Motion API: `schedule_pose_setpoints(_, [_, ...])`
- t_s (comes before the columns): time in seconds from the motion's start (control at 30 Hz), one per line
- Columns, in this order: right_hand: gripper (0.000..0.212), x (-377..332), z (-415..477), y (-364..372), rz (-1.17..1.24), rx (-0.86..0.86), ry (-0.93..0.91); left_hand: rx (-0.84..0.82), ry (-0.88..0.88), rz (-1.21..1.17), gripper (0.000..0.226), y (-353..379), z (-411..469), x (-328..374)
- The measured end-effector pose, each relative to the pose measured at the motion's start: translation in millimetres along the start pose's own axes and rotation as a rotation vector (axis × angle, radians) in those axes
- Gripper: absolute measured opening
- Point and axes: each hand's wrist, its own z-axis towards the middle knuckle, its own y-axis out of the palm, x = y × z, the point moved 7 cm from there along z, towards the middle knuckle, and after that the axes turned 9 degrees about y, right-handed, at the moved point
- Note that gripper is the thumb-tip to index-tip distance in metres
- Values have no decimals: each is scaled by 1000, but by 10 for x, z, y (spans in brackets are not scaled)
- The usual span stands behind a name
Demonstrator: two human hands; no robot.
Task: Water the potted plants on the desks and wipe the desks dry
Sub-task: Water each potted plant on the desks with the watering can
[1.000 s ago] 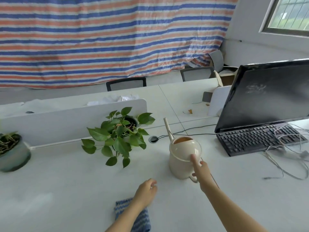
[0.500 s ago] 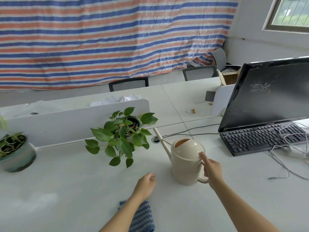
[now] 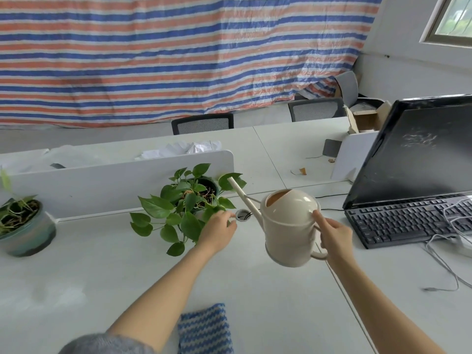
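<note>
Fingers [image 3: 318, 217] of right hand [image 3: 335, 236] curled round cream plastic watering can [image 3: 288, 226], aimed at green potted plant [image 3: 184, 200]. Left hand [image 3: 218, 229] fingers slack, likely parting leaves.

**A:** Exposure?
**B:** Bright, flat daylight. The window [image 3: 454, 19] upper right is the visible source. Shadows are soft, with a faint one under the leafy plant [image 3: 184, 208].
**A:** Glare?
**B:** Pale patch on the monitor [image 3: 419, 139], mild highlight on the watering can [image 3: 288, 231]. The white desk [image 3: 76, 272] is nearly textureless.
**A:** Sharpness?
**B:** Centre is fine. The left-edge pot [image 3: 25, 226] is smeared and the sleeve [image 3: 102, 344] is soft. Straight lines bow towards the edges.
</note>
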Motion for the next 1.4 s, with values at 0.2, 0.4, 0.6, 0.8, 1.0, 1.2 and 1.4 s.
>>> schedule_pose_setpoints(0.2, [29, -360, 269, 252, -158, -22, -135, -1, 47, 511, 40, -434, 430, -174])
schedule_pose_setpoints(0.4, [42, -546, 534, 588, -342, 2, -203, -119, -88, 561, 35, -593, 544, -641])
schedule_pose_setpoints(0.6, [53, -674, 563, 850, -419, 30, -228, -147, -115, 629, 36, -585, 513, -773])
schedule_pose_setpoints(0.8, [49, -788, 464, 814, -462, 82, -270, -156, -127, 645, 37, -616, 444, -851])
schedule_pose_setpoints(1.0, [41, -778, 341, 654, -466, 98, -286, -139, -109, 643, 40, -644, 389, -857])
schedule_pose_setpoints(1.2, [30, -783, 225, 580, -394, 42, -297, -130, -98, 633, 47, -662, 349, -815])
schedule_pose_setpoints(1.4, [36, -845, 75, 695, -373, 4, -340, -90, -77, 659, 42, -706, 282, -793])
